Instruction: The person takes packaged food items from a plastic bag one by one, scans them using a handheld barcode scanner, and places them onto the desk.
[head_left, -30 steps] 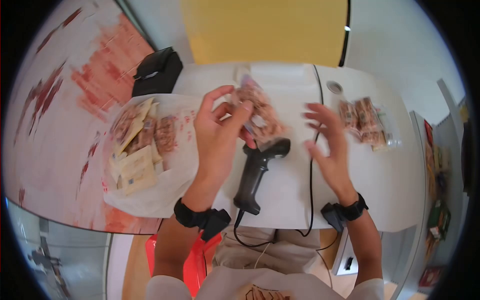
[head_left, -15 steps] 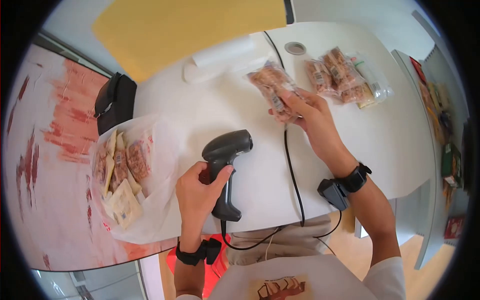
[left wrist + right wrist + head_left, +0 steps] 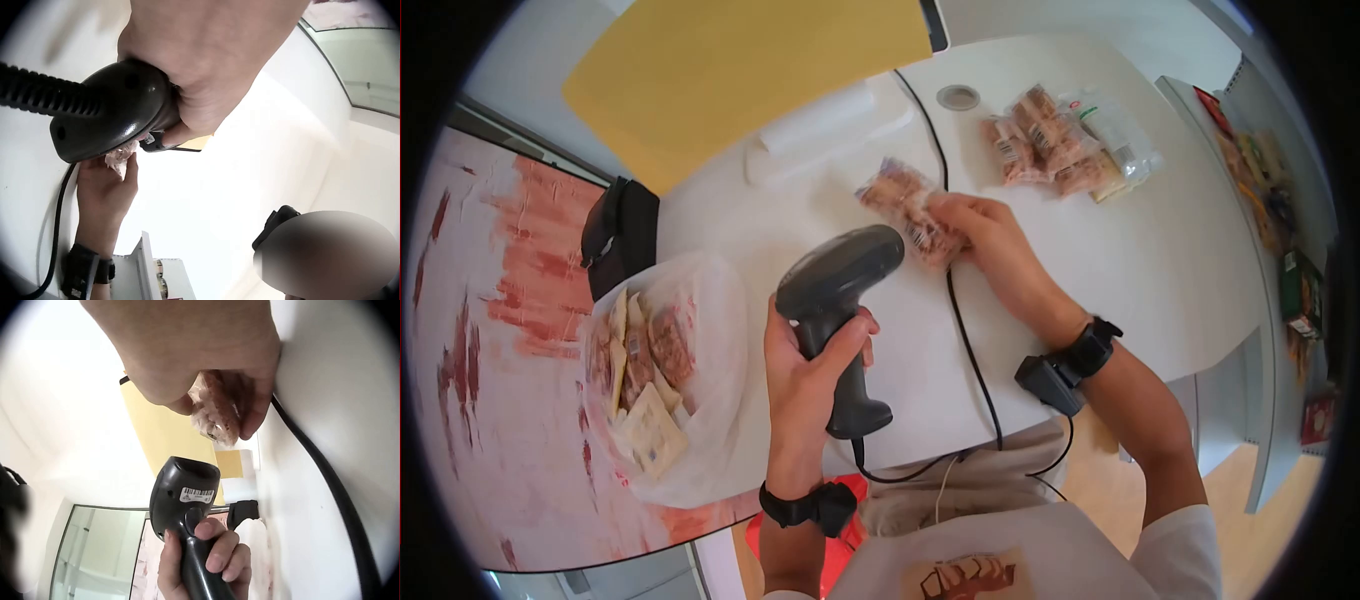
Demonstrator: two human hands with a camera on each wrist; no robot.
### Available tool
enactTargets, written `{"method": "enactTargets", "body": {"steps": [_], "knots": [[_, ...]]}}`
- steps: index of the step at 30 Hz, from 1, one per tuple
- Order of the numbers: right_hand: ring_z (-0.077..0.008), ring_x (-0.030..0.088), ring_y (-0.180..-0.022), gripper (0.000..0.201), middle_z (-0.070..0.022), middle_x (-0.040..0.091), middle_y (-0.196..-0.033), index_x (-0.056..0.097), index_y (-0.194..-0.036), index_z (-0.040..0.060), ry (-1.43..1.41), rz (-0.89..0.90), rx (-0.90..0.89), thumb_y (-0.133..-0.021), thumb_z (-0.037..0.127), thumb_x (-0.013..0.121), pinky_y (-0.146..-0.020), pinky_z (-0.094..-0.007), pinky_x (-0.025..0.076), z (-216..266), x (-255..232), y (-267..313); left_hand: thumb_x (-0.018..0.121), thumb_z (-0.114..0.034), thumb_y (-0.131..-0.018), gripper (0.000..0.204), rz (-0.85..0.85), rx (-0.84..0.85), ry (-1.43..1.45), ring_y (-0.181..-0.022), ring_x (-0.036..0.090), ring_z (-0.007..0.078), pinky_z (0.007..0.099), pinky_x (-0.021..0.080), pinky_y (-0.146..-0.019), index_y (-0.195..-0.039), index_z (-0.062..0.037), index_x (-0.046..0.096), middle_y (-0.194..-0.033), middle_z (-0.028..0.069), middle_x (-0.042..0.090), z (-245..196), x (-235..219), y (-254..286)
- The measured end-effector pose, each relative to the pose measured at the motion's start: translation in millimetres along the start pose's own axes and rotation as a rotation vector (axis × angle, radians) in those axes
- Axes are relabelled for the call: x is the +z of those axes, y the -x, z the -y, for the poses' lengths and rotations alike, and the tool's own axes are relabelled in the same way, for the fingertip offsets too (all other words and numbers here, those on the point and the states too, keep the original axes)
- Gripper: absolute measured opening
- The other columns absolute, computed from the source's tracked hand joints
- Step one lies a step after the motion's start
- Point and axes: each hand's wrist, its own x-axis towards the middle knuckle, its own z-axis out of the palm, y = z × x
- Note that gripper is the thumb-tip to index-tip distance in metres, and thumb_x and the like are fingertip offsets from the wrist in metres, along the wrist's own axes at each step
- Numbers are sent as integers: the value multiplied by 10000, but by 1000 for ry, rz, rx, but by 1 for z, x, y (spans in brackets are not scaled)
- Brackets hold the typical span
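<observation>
Barcode label (image 3: pixel 197 495) on scanner (image 3: pixel 184 506), right-wrist view only

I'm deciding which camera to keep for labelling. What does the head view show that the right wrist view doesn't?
Only the head view shows the plastic bag of packets at the left, the packet pile at the far right and the black box.

Only the right wrist view shows the barcode sticker on the scanner.

Both show the left hand gripping the scanner and the right hand holding a snack packet.

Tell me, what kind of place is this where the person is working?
Probably a shop checkout counter. The left hand holds a corded barcode scanner aimed at a snack packet in the right hand; more packets lie on the white counter, and a plastic bag holds others.
</observation>
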Motion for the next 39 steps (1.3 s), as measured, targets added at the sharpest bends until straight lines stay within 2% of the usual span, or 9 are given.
{"method": "enactTargets", "body": {"steps": [5, 9, 18, 21, 24, 29, 32, 36, 39], "knots": [[-101, 608, -655, 342, -65, 643, -800, 627, -986, -44, -7, 65, -87, -936, 293, 600, -600, -229, 496, -10, -4, -4, 652, -28, -839, 418, -43, 45, 60, -645, 589, 160, 271, 484, -578, -1213, 12, 471, -982, 186, 653, 4, 0, 4], [-98, 601, -732, 368, -58, 640, -867, 595, -1080, -49, 125, 112, -132, -942, 292, 593, -656, -239, 499, -17, -3, -2, 657, -78, -850, 417, -123, 20, 95, -622, 590, 170, 252, 468, -514, -1218, 15, 485, -929, 172, 642, 21, -16, 8], [-107, 610, -653, 352, -61, 645, -770, 603, -1078, -51, 78, -141, -491, -903, 254, 616, -595, -257, 489, 0, -22, 5, 650, -126, -871, 388, -156, -8, 71, -584, 582, 165, 260, 466, -487, -1197, 6, 487, -910, 164, 644, 34, -26, 12], [-106, 612, -639, 251, -59, 659, -821, 639, -1041, -14, 148, -255, -597, -921, 202, 593, -613, -233, 495, 55, -50, 28, 639, -139, -884, 369, -150, 10, 72, -585, 582, 158, 257, 463, -488, -1190, 10, 497, -909, 161, 641, 35, -26, 12], [-94, 541, -817, 389, -35, 657, -886, 645, -1083, -26, 426, -592, -712, -915, 325, 620, -737, -268, 448, 85, -93, 32, 627, -144, -894, 354, -131, 13, 72, -584, 581, 153, 253, 459, -489, -1185, 15, 505, -907, 161, 640, 35, -24, 11], [-171, 602, -928, 514, -108, 654, -1058, 533, -1251, -40, 529, -627, -419, -898, 315, 649, -832, -278, 463, 105, -137, 18, 635, -81, -874, 374, -169, -25, 131, -590, 589, 156, 262, 476, -507, -1205, -12, 476, -883, 158, 647, 34, -28, 11], [-204, 583, -1033, 527, -140, 630, -1125, 536, -1249, -41, 735, -724, -554, -890, 325, 659, -887, -294, 459, 94, -159, 16, 651, -83, -865, 381, -134, -17, 109, -576, 591, 147, 263, 483, -499, -1192, -12, 467, -859, 157, 654, 36, -28, 12], [-209, 518, -1168, 369, -140, 583, -1205, 537, -1237, -36, 768, -674, -816, -941, 177, 590, -969, -333, 435, 80, -128, 48, 693, -96, -848, 410, -155, -48, 93, -576, 593, 132, 254, 491, -483, -1180, -11, 469, -848, 136, 668, 44, -33, 9], [-172, 564, -1055, 291, -105, 600, -1128, 542, -1213, -33, 659, -468, -785, -952, 95, 546, -943, -321, 442, 61, -76, 55, 735, -113, -818, 396, -131, -85, 4, -620, 593, 116, 252, 490, -533, -1124, 5, 515, -840, 76, 631, 38, -35, 7]]}}
